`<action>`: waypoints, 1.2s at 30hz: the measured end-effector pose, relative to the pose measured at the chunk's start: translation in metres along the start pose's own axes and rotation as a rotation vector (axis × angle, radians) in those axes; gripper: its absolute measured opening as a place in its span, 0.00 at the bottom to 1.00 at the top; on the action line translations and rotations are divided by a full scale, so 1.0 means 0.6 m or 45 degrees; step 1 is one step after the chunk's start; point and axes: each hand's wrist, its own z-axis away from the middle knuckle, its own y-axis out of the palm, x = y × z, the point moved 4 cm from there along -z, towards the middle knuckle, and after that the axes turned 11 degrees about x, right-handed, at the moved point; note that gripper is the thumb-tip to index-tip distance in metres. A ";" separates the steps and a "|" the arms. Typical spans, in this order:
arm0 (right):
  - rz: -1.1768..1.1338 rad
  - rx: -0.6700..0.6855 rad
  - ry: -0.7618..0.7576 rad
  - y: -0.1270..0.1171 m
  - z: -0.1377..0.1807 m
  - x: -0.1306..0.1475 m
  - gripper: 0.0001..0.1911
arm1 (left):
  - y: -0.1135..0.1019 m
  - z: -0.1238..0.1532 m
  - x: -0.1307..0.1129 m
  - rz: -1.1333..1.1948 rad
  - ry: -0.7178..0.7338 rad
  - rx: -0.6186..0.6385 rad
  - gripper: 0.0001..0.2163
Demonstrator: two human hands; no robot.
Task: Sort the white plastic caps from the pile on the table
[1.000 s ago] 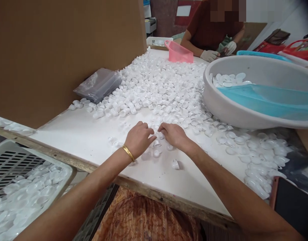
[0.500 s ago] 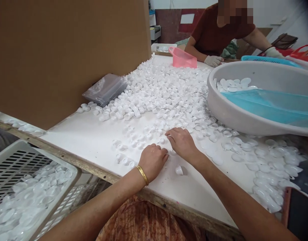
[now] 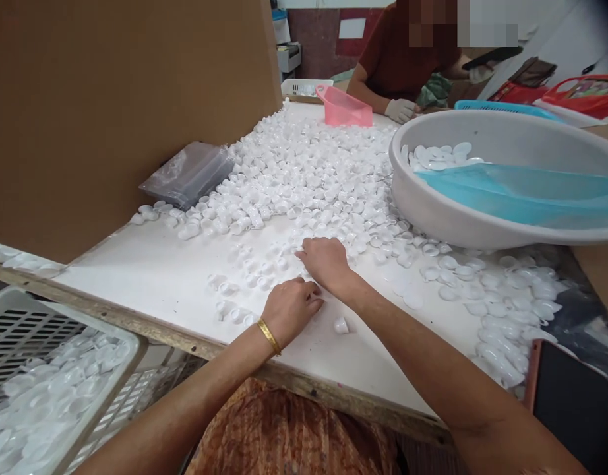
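"White-topped bench (image 3: 140, 270), with a heap of small white cups (image 3: 308, 171) across its far middle; brown cardboard (image 3: 136, 119) stands at the left, a grey tub (image 3: 482, 225) at the right. What is on the near side?"

"Left hand (image 3: 290, 309), nearest the edge; right hand (image 3: 327, 262) just beyond it and a little right, its fingertips turned left toward a loose cluster (image 3: 257, 274) of the cups."

"And each grip?"

"Left thumb and fingers look close together; whether either grip is clamped on a cup, I cannot tell, as fingers and knuckles hide it."

"Any cup by itself?"

"One lone cup (image 3: 341, 325), tilted; it lies right of the left fingertips and slightly nearer, with the left hand closer to it than the right; it is squat, with no clear long axis."
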 end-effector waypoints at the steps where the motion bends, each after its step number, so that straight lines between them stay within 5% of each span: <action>1: 0.001 0.002 -0.018 -0.001 -0.005 0.004 0.14 | 0.000 0.002 0.004 0.000 0.024 -0.056 0.11; 7: 0.061 -0.040 -0.248 -0.010 0.009 0.003 0.10 | 0.008 0.023 0.013 -0.010 0.208 -0.223 0.09; 9: 0.149 -0.111 -0.340 -0.011 0.022 0.000 0.07 | -0.012 0.036 0.025 0.008 0.241 -0.393 0.09; 13: 0.184 -0.133 -0.403 -0.002 0.046 -0.004 0.06 | -0.074 0.047 0.120 -0.273 -0.110 -0.743 0.14; 16: 0.060 -0.130 -0.411 0.002 0.069 -0.014 0.07 | -0.091 0.024 0.222 -0.317 -0.395 -0.567 0.22; 19: -0.153 -0.255 -0.329 -0.004 0.107 -0.054 0.08 | -0.079 0.000 0.269 -0.228 -0.308 -0.378 0.23; 23: -0.339 -0.503 0.058 0.003 0.173 -0.154 0.11 | -0.050 -0.007 0.235 -0.171 -0.068 -0.359 0.21; 26: -0.256 -0.483 0.229 0.033 0.204 -0.203 0.17 | -0.022 -0.007 0.187 -0.127 0.001 -0.335 0.22; 31: -0.194 -0.325 0.266 0.080 0.201 -0.208 0.28 | 0.016 0.002 0.109 -0.017 -0.038 -0.273 0.22; 36: -0.203 -0.472 0.182 0.079 0.201 -0.207 0.17 | 0.017 0.019 0.059 0.214 -0.060 -0.219 0.23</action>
